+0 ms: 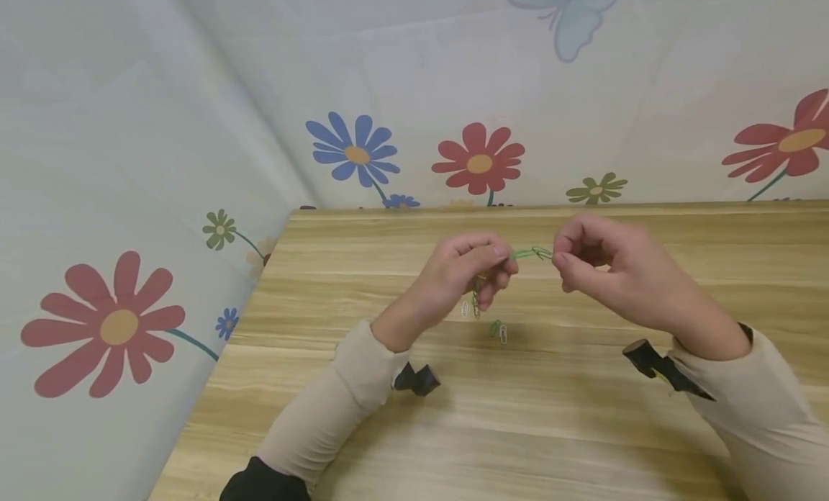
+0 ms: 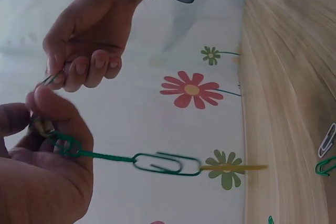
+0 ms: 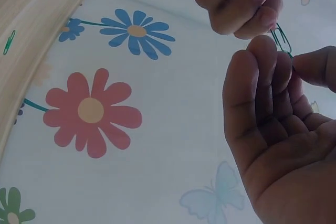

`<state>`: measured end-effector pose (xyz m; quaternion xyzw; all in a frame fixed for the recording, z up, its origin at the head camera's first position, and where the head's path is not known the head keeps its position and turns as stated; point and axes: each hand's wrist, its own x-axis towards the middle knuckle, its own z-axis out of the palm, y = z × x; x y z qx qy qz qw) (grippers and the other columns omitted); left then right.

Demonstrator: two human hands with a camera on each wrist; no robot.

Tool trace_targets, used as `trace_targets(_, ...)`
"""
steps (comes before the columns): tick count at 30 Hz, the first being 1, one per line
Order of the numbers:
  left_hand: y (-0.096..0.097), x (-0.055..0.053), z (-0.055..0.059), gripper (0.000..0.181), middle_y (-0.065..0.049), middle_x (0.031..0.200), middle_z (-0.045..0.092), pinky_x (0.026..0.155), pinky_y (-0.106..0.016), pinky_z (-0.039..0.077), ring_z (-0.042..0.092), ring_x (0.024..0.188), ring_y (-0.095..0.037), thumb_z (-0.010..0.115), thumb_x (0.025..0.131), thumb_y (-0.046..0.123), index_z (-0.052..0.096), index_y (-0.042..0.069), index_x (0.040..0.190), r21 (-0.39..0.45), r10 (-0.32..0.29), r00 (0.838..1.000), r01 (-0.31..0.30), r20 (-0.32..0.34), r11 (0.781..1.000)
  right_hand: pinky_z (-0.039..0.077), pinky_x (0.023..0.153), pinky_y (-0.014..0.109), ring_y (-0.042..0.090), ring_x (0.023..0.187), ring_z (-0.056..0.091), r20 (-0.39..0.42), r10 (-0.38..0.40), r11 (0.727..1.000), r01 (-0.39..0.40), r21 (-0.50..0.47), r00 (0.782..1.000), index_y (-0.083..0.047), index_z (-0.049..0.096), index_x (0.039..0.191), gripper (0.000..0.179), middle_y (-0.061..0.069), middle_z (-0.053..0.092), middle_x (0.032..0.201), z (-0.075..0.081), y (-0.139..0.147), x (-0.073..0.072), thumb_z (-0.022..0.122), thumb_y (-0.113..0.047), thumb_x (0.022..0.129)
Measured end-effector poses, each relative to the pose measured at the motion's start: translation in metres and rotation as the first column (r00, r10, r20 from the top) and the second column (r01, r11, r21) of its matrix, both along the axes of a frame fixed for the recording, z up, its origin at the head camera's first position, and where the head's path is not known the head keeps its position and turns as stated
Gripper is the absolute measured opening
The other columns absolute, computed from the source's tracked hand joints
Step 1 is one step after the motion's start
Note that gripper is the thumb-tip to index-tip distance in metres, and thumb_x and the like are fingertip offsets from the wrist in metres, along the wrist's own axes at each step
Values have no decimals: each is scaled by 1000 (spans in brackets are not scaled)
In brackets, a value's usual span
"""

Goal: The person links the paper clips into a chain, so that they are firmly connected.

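Note:
My left hand (image 1: 461, 271) pinches a green paper clip (image 1: 522, 254) between thumb and forefinger. To its right, my right hand (image 1: 615, 271) pinches another green paper clip (image 1: 544, 253), which meets the first in the gap between the hands. Whether the two are fully linked is too small to tell. From the left hand dangles a chain of linked paper clips (image 2: 167, 164), green ones with a yellow clip (image 2: 236, 168) at the end. Its upper part is hidden in the fingers. In the right wrist view, the right thumb and fingertips (image 3: 286, 64) meet at the clip.
On the wooden table (image 1: 550, 414) below the hands lie a green paper clip (image 1: 495, 327) and a white paper clip (image 1: 503, 335). Another white paper clip (image 1: 464, 309) lies beside the hanging chain. A flower-printed curtain (image 1: 401, 76) stands behind and left of the table.

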<state>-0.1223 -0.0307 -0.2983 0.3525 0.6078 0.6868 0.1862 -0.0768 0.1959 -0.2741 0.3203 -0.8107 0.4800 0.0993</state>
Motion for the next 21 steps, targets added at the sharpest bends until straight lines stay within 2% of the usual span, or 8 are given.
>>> trace_targets(4,-1,0,4,36,-17,82,59,50,-32,46,51,55,-27,38,102,19,59,-8,108,-100,-137,991,136,-1,986,44,55,23,12,63,56,-55,-2,1000,1,-15,998,-4,58,90,6,-5,56,71,3,-2,4,60,1,88)
trace_targets(8,-2,3,9,29,-18,82,60,54,-35,49,54,58,-29,40,101,15,60,-6,103,-124,-185,983,183,0,975,45,59,20,9,63,56,-127,17,1000,-18,1,992,-6,59,90,11,-7,56,73,4,-8,7,62,3,85)
trace_targets(11,-3,6,11,22,-19,80,59,57,-36,50,55,59,-29,44,100,10,59,-6,95,-104,-182,983,180,-5,978,46,60,19,8,63,56,-155,10,1000,-9,8,988,-9,60,91,16,-9,56,74,5,-12,9,63,5,84)
trace_targets(14,-4,7,11,20,-18,75,55,54,-33,48,51,56,-25,46,99,8,57,-5,90,-86,-160,987,158,-18,984,46,60,18,8,62,56,-166,-2,1000,2,1,986,-10,60,91,20,-9,56,73,5,-16,10,63,8,82)
trace_targets(18,-5,7,11,22,-11,60,41,42,-27,31,36,46,-19,46,99,11,58,-3,88,-77,-133,990,129,-45,989,47,59,18,8,61,55,-180,-12,1000,8,-27,984,-9,60,91,24,-8,57,73,5,-17,11,63,12,79)
trace_targets(21,-7,7,12,24,-7,53,31,40,-26,20,26,42,-17,46,99,16,59,-2,89,-69,-102,994,99,-48,993,46,57,18,9,61,55,-178,-11,998,-1,-67,984,-8,60,92,27,-6,57,73,4,-18,12,62,15,78)
